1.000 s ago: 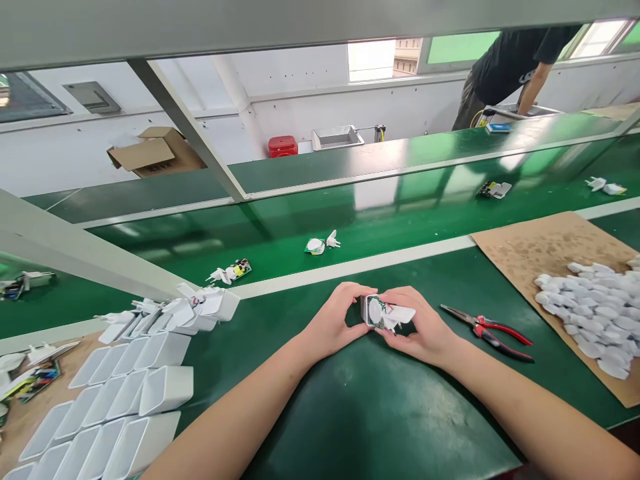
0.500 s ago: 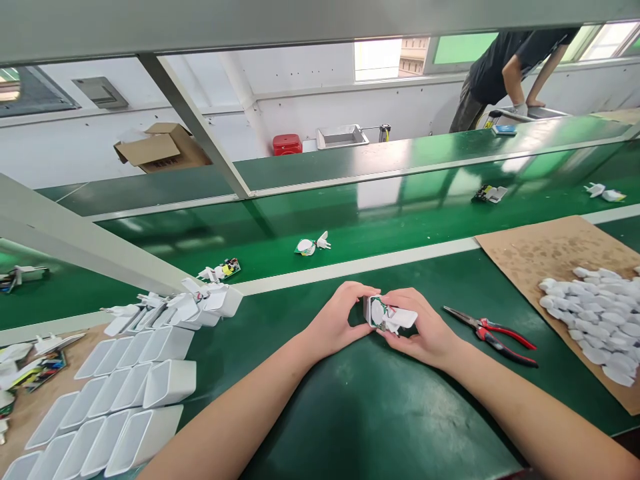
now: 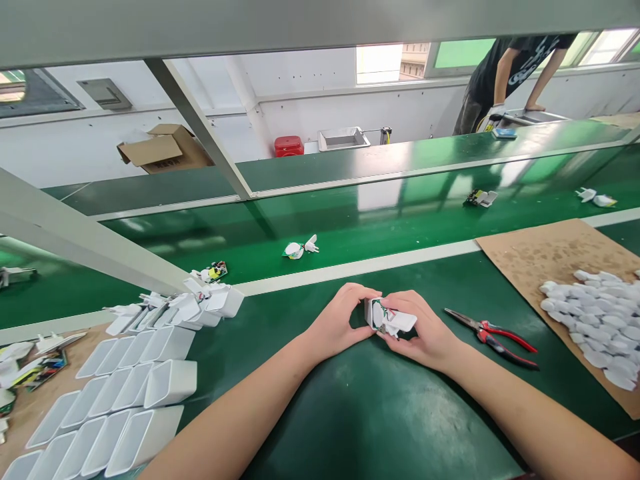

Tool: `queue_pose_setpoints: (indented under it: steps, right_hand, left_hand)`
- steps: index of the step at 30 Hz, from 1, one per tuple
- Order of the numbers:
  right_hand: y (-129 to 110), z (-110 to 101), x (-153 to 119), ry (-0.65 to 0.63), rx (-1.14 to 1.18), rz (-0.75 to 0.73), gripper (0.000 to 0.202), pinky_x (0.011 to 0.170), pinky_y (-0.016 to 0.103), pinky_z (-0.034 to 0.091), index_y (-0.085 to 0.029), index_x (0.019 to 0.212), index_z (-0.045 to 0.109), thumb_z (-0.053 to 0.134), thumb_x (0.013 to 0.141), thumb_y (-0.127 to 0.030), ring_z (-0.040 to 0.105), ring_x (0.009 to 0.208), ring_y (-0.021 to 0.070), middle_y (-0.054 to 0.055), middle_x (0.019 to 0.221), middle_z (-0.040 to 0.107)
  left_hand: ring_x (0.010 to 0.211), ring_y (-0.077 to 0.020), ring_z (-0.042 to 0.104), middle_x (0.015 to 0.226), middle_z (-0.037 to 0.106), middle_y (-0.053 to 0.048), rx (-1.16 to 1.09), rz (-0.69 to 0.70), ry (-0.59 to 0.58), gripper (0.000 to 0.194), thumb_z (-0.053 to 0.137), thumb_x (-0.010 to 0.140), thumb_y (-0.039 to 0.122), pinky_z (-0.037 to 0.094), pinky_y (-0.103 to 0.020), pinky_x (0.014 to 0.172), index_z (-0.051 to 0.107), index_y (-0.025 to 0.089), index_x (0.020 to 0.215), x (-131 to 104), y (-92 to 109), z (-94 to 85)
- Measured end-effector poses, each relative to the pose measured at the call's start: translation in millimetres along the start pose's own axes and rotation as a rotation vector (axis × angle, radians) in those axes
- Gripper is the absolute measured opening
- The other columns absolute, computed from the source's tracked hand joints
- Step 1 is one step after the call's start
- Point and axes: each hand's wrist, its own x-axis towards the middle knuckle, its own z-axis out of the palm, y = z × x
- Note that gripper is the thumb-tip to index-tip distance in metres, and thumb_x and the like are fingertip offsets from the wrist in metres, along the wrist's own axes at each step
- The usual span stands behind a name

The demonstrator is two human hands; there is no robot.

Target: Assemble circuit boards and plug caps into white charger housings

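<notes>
Between both hands, over the green bench, is a small white plastic charger housing (image 3: 369, 311) with a green circuit board and a round white pad (image 3: 379, 313) at its opening. A white plug cover (image 3: 403, 322) sticks out to the right, with a bit of red wire beside it. My left hand (image 3: 340, 317) grips the housing between thumb and fingers. My right hand (image 3: 425, 331) is closed around the board and plug cover, its fingertips partly hidden. Right of it lie red-and-black pliers (image 3: 493, 337), jaws pointing away to the left.
Rows of open white housings (image 3: 145, 433) stand at left, with several plug-and-board assemblies (image 3: 200, 300) on the farthest row. White pads (image 3: 595, 320) are heaped on cardboard (image 3: 525, 250) at right. Beyond runs a green conveyor (image 3: 380, 233) carrying assemblies. A person (image 3: 505, 80) leans over farther back.
The assemblies on the conveyor have shifted left. My hands keep hold of the charger parts almost in place. The person at the back has shifted their arms and upper body.
</notes>
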Motion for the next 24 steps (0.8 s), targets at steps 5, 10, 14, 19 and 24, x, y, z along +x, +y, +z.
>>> queue_pose_setpoints:
  steps: [5,10,14,19,24]
  right_hand:
    - [1.8,1.1,-2.1,-0.014,-0.004,0.013,0.067,0.100,0.051,0.063,-0.033,0.155,0.047,0.077,0.096,-0.026,0.069,0.121,0.0314,0.013,0.131,0.068]
    - [1.6,1.1,-1.6,-0.011,0.002,0.010,0.067,0.101,0.052,0.063,-0.033,0.155,0.047,0.077,0.096,-0.024,0.069,0.121,0.0313,0.014,0.132,0.067]
    - [2.7,1.8,-2.0,-0.012,0.003,0.002,0.068,0.101,0.051,0.063,-0.033,0.156,0.047,0.077,0.096,-0.023,0.068,0.122,0.0311,0.014,0.133,0.066]
    - [3.0,2.6,-1.9,-0.012,0.002,-0.010,0.070,0.102,0.052,0.063,-0.033,0.157,0.045,0.077,0.095,-0.023,0.068,0.124,0.0316,0.014,0.133,0.066]
    - [1.1,2.7,-0.8,-0.006,0.004,-0.015,0.070,0.103,0.050,0.062,-0.033,0.157,0.045,0.077,0.096,-0.021,0.068,0.123,0.0304,0.014,0.133,0.066]
  left_hand:
    - [0.128,-0.0290,0.063,0.139,0.067,-0.008,-0.011,0.007,0.001,0.061,0.084,0.090,0.022,0.059,-0.049,0.106,0.056,0.033,0.143,0.0,-1.2,0.8]
    - [0.127,-0.0288,0.063,0.139,0.067,-0.009,-0.010,0.001,0.006,0.062,0.084,0.090,0.022,0.059,-0.049,0.107,0.055,0.032,0.144,-0.7,-2.1,1.3]
    - [0.127,-0.0288,0.063,0.138,0.067,-0.008,-0.014,0.002,-0.004,0.060,0.083,0.090,0.022,0.059,-0.049,0.106,0.056,0.032,0.143,-0.3,-1.4,1.0]
    - [0.127,-0.0277,0.063,0.138,0.067,-0.007,-0.019,0.002,0.000,0.062,0.084,0.088,0.018,0.058,-0.048,0.107,0.056,0.033,0.142,0.5,-0.9,0.8]
    - [0.127,-0.0284,0.063,0.137,0.067,-0.008,-0.016,0.009,0.001,0.061,0.083,0.089,0.020,0.058,-0.048,0.107,0.056,0.032,0.142,0.1,-1.4,0.9]
